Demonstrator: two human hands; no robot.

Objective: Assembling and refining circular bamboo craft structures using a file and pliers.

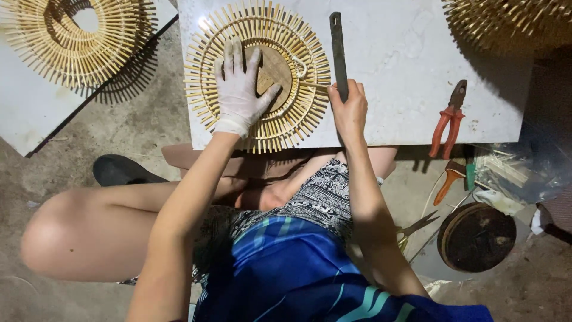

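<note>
White marble surface [405, 71] carries a round bamboo-stick disc [257, 74], likely light and brittle at its splayed tips, best held by its wooden centre. Gloved left hand [240, 89] presses flat and released on it; right hand [347, 107] is clenched around a dark metal blade [338, 50], with red pliers [448, 122] well apart.

Rough grey concrete floor [119, 128] — low white marble slab [405, 71] as worktop; second white board [24, 113] at left

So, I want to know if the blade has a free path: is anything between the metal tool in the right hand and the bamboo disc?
Nothing visible. The right hand holds the dark metal tool upright beside the bamboo disc, with only bare white board nearby. The gloved left hand presses on the disc's other side.
</note>
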